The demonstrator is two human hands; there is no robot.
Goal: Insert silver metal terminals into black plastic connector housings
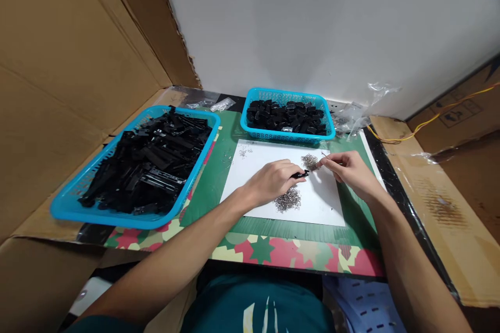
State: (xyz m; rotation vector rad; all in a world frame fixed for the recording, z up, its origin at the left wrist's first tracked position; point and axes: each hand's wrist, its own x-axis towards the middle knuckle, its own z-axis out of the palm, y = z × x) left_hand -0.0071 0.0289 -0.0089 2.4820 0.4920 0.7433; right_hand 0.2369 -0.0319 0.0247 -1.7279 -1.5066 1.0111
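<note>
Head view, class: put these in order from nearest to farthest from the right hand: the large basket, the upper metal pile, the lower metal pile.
1. Upper metal pile: on the white sheet, just left of the right hand's fingertips.
2. Lower metal pile: farther left, nearer the body.
3. Large basket: far left, beyond the sheet.

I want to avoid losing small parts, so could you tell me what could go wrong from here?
The left hand, holding a black part, is beside the nearer metal heap and might scatter it. The thin piece in the right hand could drop near the farther heap. Both heaps lie loose on one white sheet, so pieces might mix.
</note>
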